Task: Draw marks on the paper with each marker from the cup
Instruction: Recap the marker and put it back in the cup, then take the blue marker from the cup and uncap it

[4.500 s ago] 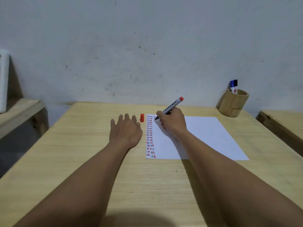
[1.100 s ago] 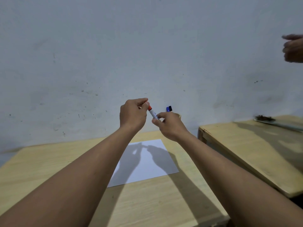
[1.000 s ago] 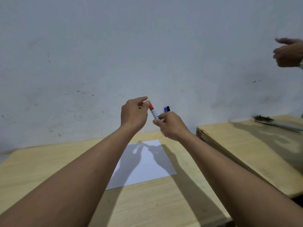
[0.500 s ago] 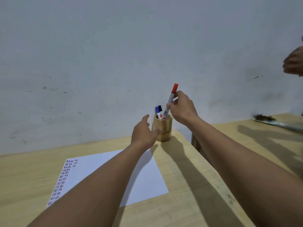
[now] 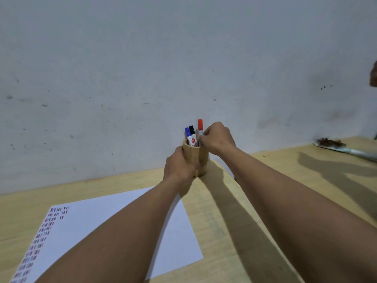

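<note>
A wooden cup (image 5: 201,160) stands at the far right corner of the table, close to the wall. My left hand (image 5: 179,168) is wrapped around its left side. My right hand (image 5: 217,139) pinches a capped red marker (image 5: 200,127), which stands upright with its lower end inside the cup. A blue-capped marker (image 5: 187,132) and a black-capped marker (image 5: 192,131) stand in the cup to its left. The white paper (image 5: 114,217) lies on the table near me, with columns of short coloured marks along its left edge.
The wooden table (image 5: 220,225) ends just right of the cup. A second wooden table (image 5: 306,180) stands to the right, with a long tool (image 5: 346,148) lying on it. Another person's hand (image 5: 374,75) shows at the right edge. A grey wall is behind.
My right hand has lowered the red marker into the cup. My left hand has moved forward from beside the cup and closed around it.
</note>
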{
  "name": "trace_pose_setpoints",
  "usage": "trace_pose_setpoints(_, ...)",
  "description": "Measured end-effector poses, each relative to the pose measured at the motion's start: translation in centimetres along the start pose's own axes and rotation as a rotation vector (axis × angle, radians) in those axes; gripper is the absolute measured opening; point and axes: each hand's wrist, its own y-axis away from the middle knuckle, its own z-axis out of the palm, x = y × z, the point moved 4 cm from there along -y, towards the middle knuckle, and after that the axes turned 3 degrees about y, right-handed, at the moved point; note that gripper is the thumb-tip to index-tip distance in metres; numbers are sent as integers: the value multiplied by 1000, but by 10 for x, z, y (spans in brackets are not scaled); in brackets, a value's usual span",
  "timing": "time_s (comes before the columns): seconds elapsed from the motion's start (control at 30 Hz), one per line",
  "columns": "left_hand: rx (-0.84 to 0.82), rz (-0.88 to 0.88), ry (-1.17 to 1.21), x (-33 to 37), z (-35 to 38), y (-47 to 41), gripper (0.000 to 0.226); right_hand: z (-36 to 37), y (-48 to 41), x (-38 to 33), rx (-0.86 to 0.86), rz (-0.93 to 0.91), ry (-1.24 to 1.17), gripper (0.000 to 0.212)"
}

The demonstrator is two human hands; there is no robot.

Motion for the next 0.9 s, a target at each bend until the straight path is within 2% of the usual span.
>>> trace_pose_setpoints(0.13, 18, 9, 4, -5, -1, 1, 47, 2, 8, -4, 121, -33, -8, 18)
trace_pose_setpoints(0.23, 10, -1, -30, -7, -2, -1, 46, 9, 12, -13, 58, -85, 69, 9)
trace_pose_setpoints(0.37, 19, 1, -64, -8, -3, -2, 45, 16, 10, -20, 3, -87, 153, 12)
trace_pose_setpoints(0.53, 20, 11, -75, -6, -5, 0, 45, 13, 6, -23, 32, -60, 189, 34)
trace_pose_setpoints(0.8, 36, 28, -86, -6, -5, 1, 41, 15, 12, -29, 91, -156, 253, 32)
trace_pose_setpoints(0.9, 19, 23, -105, -6, -6, 2, 43, 13, 15, -33, 174, -216, 210, 21)
